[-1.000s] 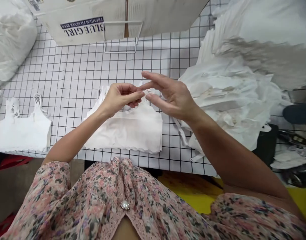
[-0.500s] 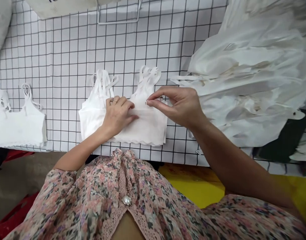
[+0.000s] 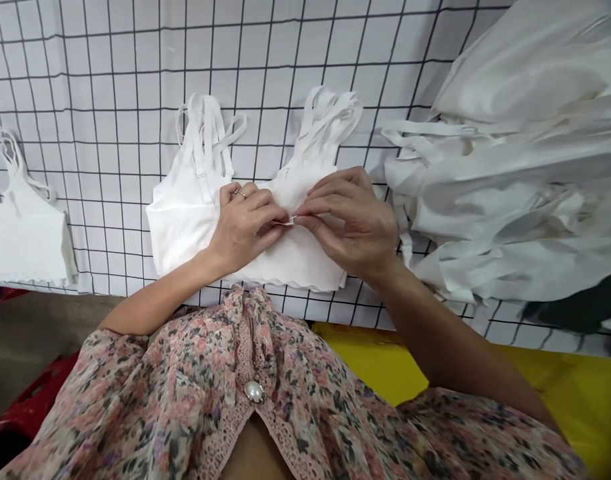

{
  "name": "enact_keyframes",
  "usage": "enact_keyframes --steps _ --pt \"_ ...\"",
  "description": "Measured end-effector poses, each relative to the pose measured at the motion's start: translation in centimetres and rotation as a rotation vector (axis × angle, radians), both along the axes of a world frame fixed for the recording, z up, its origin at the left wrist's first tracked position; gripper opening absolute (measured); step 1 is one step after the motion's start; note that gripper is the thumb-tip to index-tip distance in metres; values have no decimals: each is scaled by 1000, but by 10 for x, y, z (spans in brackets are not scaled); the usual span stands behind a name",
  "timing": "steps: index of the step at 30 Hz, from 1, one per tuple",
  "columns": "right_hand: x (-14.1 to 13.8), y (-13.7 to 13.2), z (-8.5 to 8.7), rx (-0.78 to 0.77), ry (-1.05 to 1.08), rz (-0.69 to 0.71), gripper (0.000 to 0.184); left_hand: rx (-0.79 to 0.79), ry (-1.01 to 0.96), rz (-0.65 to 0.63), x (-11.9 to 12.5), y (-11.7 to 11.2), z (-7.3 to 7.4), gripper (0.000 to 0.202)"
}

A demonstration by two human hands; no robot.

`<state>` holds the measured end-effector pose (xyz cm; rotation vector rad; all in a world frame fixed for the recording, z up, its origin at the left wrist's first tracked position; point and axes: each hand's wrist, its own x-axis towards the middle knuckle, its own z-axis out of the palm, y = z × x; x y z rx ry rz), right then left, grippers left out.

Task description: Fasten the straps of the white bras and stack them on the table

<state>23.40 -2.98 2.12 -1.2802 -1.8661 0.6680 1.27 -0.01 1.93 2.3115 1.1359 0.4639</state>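
Both hands have drawn together at the middle of the garment since the earlier frame, and the head-worn view sits closer in.

Left hand (image 3: 245,227), with a thin gold ring (image 3: 240,194), lies on a white stretch-knit camisole top (image 3: 185,230), its fingers curled and clenching a soft fold. Right hand (image 3: 348,223) is grasping too, thumb and forefinger pinched on a small thin white strip (image 3: 287,222) at that fold. Too small to tell what the strip is.

Top lies flat on a white surface gridded with black lines (image 3: 110,80), narrow straps pointing away from the person, scalloped hem toward them.

Handling, as judged: light, limp, and likely to bunch or slide under any pull. Straps look thin and prone to tangling. Best hold is a flat palm on the body panel or a pinch at the fold, not the straps.

Edges: hem sits close to the near edge of the surface, with a yellow panel (image 3: 375,363) below and little room there. A heap of white garments (image 3: 515,193) with loose straps sits just beside the right hand. Open grid lies above the top and toward a second white camisole top (image 3: 22,243) on the left.
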Motion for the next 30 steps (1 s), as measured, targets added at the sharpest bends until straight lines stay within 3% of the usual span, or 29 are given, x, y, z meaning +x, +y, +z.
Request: enact_keyframes --steps 5,11,18,22,30 --pt "-4 3 1 77 -66 -2 12 -23 -9 -1 1 0 1 13" --pt "-8 1 4 166 30 -10 6 -32 -36 1 2 -1 1 10" --pt "-6 -4 4 95 -16 -20 7 -50 -26 -9 2 1 2 13" --pt "-5 -6 3 196 -35 -27 5 -28 -53 -19 1 1 1 14" --pt "-11 -6 8 215 -25 -42 11 71 -83 -20 2 -1 -8 16"
